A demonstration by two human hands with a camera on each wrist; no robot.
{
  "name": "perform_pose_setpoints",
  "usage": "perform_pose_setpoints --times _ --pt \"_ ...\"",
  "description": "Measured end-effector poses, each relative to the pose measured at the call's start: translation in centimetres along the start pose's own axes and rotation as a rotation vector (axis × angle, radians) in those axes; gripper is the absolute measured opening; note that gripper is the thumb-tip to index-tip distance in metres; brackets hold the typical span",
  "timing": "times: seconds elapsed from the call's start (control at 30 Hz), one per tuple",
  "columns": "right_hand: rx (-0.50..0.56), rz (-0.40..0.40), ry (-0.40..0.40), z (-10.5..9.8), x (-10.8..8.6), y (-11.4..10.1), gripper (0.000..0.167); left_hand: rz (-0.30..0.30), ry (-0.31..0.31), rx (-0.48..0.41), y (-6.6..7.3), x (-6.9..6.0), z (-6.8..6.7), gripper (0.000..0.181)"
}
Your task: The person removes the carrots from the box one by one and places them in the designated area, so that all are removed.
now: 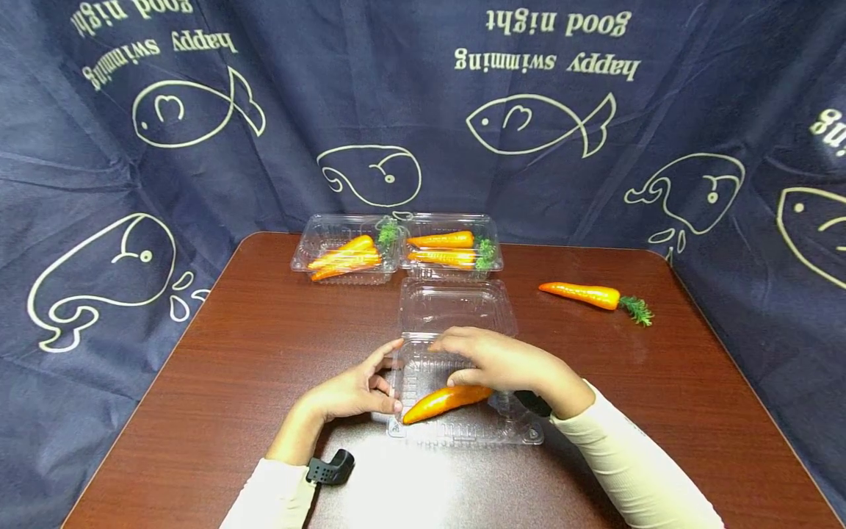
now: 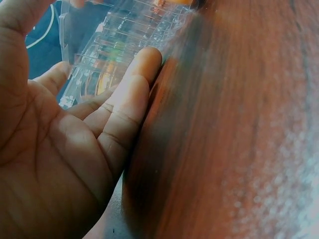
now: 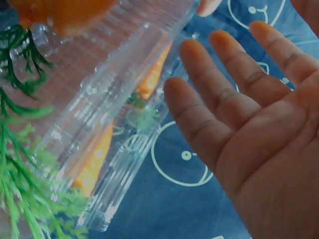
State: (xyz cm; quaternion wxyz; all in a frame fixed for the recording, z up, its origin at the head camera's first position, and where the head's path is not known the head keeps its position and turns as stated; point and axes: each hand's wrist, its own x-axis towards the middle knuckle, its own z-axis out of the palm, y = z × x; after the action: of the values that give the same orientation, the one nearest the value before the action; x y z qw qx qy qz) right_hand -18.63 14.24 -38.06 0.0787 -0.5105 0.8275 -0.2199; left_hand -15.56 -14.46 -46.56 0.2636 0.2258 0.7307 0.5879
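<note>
In the head view an open clear plastic clamshell box (image 1: 463, 435) lies in front of the person, its lid (image 1: 456, 301) folded back. Inside the box a carrot (image 1: 439, 405) lies at a slant near the front. My left hand (image 1: 350, 389) is at the box's left side, and in the left wrist view its fairly straight fingers (image 2: 122, 117) lie along the clear wall. Over the carrot's right end hovers my right hand (image 1: 502, 360); its fingers (image 3: 199, 122) are spread and hold nothing. The carrot's green leaves (image 3: 25, 169) show in the right wrist view.
Two closed clear boxes stand side by side at the back edge, the left box (image 1: 300, 261) and the right box (image 1: 497, 261), each with carrots inside. A loose carrot (image 1: 584, 295) lies on the brown table (image 1: 661, 411) at right. Behind hangs a dark blue cloth (image 1: 423, 81).
</note>
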Motion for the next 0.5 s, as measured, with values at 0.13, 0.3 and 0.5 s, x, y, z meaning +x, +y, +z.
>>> perform_pose_setpoints --times 0.13,0.3,0.5 --pt "-0.009 0.021 -0.060 0.6 0.2 0.0 0.046 -0.016 0.002 0.015 0.1 -0.1 0.0 0.103" --pt "-0.002 0.039 -0.124 1.2 0.5 -0.3 0.046 -0.009 -0.004 0.012 0.1 0.0 -0.1 0.102" --pt "-0.011 0.023 -0.176 2.0 0.7 0.0 0.044 -0.004 -0.009 -0.005 0.2 0.0 -0.1 0.102"
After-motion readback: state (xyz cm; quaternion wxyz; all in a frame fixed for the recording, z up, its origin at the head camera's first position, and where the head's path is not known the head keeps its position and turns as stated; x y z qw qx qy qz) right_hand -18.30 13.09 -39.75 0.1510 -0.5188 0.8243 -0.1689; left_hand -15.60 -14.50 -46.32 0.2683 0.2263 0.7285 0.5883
